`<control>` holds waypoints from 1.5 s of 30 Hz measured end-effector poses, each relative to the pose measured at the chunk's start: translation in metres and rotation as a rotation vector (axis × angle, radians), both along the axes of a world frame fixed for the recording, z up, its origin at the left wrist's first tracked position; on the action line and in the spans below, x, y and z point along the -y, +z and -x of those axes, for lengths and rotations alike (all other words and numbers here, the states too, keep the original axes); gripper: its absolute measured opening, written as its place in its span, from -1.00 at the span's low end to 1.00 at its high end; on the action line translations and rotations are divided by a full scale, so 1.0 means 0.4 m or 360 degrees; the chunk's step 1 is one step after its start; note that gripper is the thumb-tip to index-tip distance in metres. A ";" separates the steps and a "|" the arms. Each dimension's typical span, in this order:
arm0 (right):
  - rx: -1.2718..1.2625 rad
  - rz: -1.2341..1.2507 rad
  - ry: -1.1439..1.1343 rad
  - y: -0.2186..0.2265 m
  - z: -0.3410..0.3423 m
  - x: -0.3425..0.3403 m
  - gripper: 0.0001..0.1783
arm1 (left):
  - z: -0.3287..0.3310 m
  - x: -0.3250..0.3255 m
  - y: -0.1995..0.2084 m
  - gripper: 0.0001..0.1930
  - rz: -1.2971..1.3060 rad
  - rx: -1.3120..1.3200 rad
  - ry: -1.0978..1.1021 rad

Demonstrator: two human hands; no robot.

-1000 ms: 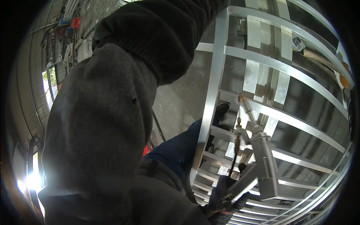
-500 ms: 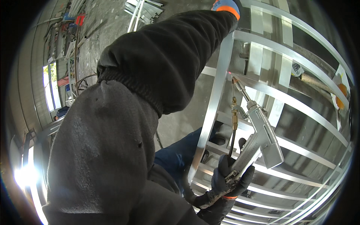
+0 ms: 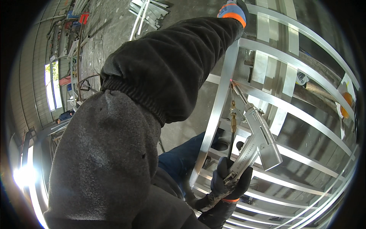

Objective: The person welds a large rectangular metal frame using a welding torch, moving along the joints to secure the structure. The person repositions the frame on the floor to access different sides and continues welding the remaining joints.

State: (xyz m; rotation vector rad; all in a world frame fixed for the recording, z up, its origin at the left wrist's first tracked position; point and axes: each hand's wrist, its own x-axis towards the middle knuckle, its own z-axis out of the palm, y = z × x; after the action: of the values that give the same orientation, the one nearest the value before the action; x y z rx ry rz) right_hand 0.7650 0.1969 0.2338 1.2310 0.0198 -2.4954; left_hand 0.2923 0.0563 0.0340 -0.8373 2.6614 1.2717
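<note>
My right hand (image 3: pixel 232 181), in a dark glove with an orange cuff, is wrapped round the handle of a silver welding gun (image 3: pixel 253 133). A thin wire feed tube with brass fittings (image 3: pixel 233 120) runs alongside its barrel. The gun's copper-coloured tip is at the corner where a crossbar (image 3: pixel 278 97) meets the long side rail (image 3: pixel 221 99) of a metal frame; a small red glow shows there. My left arm stretches across to the far end of that rail. There my left hand (image 3: pixel 233 13), in a blue-and-orange glove, is at the frame, its fingers mostly hidden at the picture's edge.
Several parallel bars (image 3: pixel 301 154) of the frame fill the right side. An orange object (image 3: pixel 346 105) lies beyond them. Metal offcuts (image 3: pixel 152 13) lie on the far floor. Shelving with tools (image 3: pixel 63 42) lines the left wall. My leg in blue trousers (image 3: pixel 179 152) is beside the rail.
My right hand and the welding gun have shifted slightly left, bringing the tip closer into the corner of rail and crossbar. My left hand stays at the frame's far end.
</note>
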 end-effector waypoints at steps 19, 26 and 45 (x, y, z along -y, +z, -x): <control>-0.0331 0.0154 0.0054 0.024 0.040 -0.012 -0.24 | 0.002 -0.014 0.009 -0.39 0.0237 -0.0066 -0.0079; -0.0317 0.0076 0.0098 0.002 -0.001 -0.024 -0.17 | -0.004 -0.016 0.014 -0.42 0.0299 -0.0100 -0.0109; -0.0156 0.0027 0.0119 -0.031 -0.090 -0.014 -0.13 | -0.017 -0.014 0.017 -0.48 0.0496 -0.0189 -0.0203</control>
State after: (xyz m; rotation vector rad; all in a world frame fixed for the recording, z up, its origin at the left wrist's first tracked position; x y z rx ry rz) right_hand 0.8012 0.2025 0.2213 1.0805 0.0681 -2.4834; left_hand 0.2989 0.0618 0.0409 -0.6244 3.0030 0.9197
